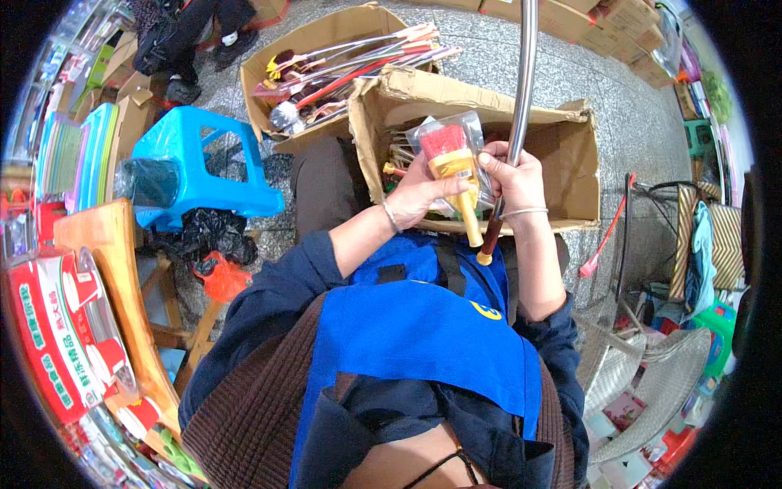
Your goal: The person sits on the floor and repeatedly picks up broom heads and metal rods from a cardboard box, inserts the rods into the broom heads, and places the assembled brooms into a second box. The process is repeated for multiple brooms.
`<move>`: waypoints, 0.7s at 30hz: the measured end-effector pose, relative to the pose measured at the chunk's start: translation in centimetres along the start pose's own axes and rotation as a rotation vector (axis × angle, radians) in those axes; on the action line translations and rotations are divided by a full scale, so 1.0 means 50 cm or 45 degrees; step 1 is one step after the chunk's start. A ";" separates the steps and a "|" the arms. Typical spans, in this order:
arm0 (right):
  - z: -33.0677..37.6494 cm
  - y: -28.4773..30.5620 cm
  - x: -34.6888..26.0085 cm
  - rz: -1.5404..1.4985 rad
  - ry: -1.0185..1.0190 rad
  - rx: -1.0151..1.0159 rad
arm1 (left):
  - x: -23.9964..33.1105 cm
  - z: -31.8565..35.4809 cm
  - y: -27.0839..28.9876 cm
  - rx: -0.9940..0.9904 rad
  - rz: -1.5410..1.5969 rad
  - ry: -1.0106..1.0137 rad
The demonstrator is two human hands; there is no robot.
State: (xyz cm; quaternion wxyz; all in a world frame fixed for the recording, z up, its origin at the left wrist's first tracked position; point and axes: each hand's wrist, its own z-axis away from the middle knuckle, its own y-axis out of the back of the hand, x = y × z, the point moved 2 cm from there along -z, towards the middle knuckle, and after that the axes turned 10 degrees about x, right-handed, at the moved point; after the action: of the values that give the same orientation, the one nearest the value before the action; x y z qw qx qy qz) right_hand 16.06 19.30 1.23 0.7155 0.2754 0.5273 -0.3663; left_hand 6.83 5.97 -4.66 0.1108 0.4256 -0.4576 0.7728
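Left hand [415,196] grasps a yellow-handled brush [450,163] with red bristles in clear wrapping, handle pointing toward the wearer. Right hand [523,181] is closed around a metal pole [524,81], its thumb at the wrapping. The pole rises beyond the right hand, crossing in front of an open carton [472,90] and obscuring part of it; this carton lies just beyond both hands. Farther out, ahead-left of the left hand, a second carton [342,31] holds long-handled brushes [358,69]. Left of that hand: a blue stool [171,151], with a black bag [212,236] nearer the wearer. Right of the right hand, a red long-handled implement [589,266] lies on the floor [489,49].
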 end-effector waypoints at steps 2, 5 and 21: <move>0.006 -0.004 -0.006 0.014 0.047 0.045 | 0.001 -0.012 -0.006 0.024 0.132 0.094; 0.015 0.035 -0.019 0.197 0.205 0.126 | 0.024 -0.047 0.020 0.308 0.207 -0.121; 0.175 0.117 0.054 0.669 0.542 -0.048 | 0.212 -0.093 0.242 0.657 0.720 -0.193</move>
State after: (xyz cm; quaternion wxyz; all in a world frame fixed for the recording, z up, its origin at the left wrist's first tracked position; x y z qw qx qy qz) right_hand 26.14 15.23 1.25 0.6641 0.4590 0.5826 -0.0940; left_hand -9.05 0.62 -5.03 -0.2513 0.3525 -0.3543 0.8289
